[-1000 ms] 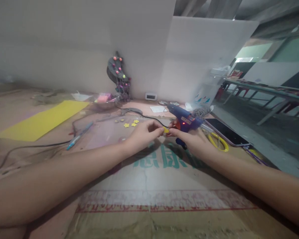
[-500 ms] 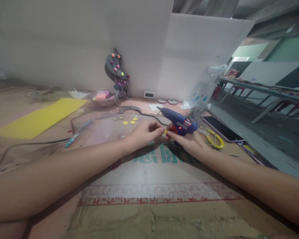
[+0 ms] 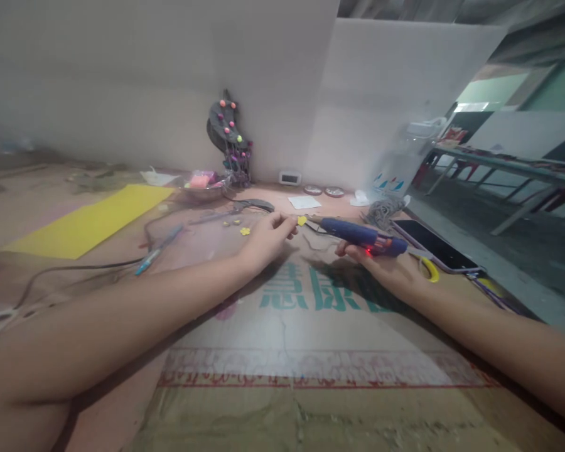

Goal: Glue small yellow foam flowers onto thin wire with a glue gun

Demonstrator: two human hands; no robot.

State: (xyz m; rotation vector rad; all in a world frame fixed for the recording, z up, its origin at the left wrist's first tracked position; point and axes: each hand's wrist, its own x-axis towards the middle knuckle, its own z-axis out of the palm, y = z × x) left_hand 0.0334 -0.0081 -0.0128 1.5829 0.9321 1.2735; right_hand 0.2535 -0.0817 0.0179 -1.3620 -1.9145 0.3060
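Note:
My right hand (image 3: 365, 256) is wrapped round the handle of a blue glue gun (image 3: 353, 232), whose small red light is lit. The gun points left. At its nozzle is a small yellow flower (image 3: 302, 221), pinched between the fingertips of my left hand (image 3: 274, 235). Whether nozzle and flower touch, I cannot tell. Another yellow flower (image 3: 245, 231) lies on the table just left of my left hand, with small yellow bits behind it.
A yellow sheet (image 3: 89, 220) and a blue pen (image 3: 159, 250) lie at left. Behind stand a bowl (image 3: 204, 190), a grey moon-shaped ornament (image 3: 226, 129) and a small clock (image 3: 290, 178). At right are grey yarn (image 3: 385, 212), a phone (image 3: 433, 243) and yellow-handled scissors (image 3: 430, 270).
My hands have moved apart from their shared hold on the yellow piece. The glue gun has swung level, its nozzle now at the flower in my left hand. The view has shifted slightly.

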